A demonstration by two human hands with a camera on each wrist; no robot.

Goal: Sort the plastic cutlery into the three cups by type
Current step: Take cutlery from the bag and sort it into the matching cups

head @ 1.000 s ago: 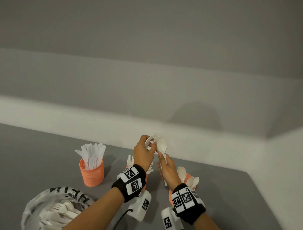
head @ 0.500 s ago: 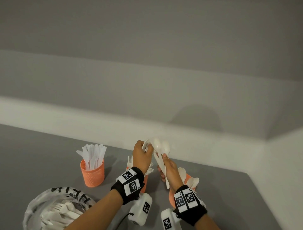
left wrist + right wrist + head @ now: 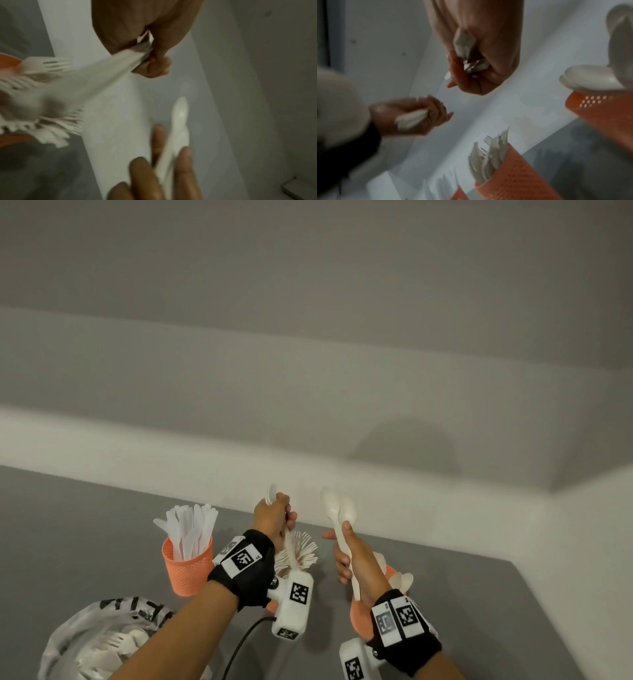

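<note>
the hands have come apart: half a second ago they met over one bundle of cutlery, now the left hand [image 3: 274,513] and the right hand [image 3: 352,556] each carry their own share, with clear air between them. i read this as the bundle split by type, so each share can go to its own cup

the right hand is closed round the handles of two spoons [image 3: 337,510], bowls up and side by side above the fist, handle ends poking out below it; the index finger sticks out loosely toward the left hand. the spoon cup [image 3: 359,616] sits just below and behind this hand, partly hidden by the wrist, with more spoon bowls showing at its rim. a short drop, handles first, looks like the next move

the left hand is a tight fist round a few white pieces [image 3: 272,494]; a rounded end shows above the fist and handles slant down out of it. the wrist view is too blurred to tell their type for sure. right under this hand stands the fork cup [image 3: 272,606], its tines fanned out beside the handles. the knife cup [image 3: 186,568] stands further out to the left of this hand, well filled

a bag [image 3: 85,642] with more unsorted cutlery lies below the left forearm, so the sorting is not done
</note>
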